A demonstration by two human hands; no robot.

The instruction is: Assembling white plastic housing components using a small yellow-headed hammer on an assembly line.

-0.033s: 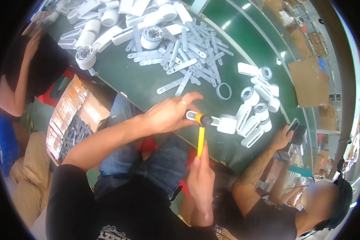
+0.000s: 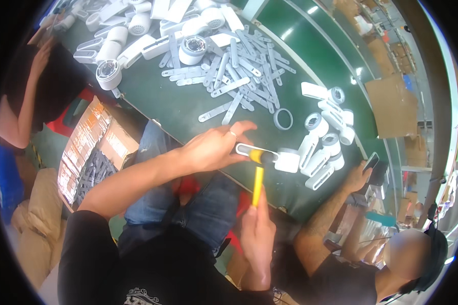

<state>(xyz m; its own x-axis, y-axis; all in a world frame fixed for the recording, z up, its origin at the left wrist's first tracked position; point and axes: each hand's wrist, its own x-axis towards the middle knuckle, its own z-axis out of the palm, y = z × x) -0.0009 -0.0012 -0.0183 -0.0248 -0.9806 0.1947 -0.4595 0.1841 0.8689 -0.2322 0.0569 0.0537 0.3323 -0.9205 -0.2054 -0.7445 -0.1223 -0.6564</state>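
Two bare hands worked at the near edge of the long dark green table (image 2: 188,109). The left hand (image 2: 211,148) was closed over the handle end of a white plastic handheld-fan body (image 2: 282,158), pinning it flat on the table. The right hand (image 2: 257,229), below the table edge, gripped a yellow-handled hammer (image 2: 258,179) whose head met the fan body. Farther up the table lay a heap of grey plastic strips (image 2: 239,71), with a grey ring (image 2: 283,119) just beyond the fan body.
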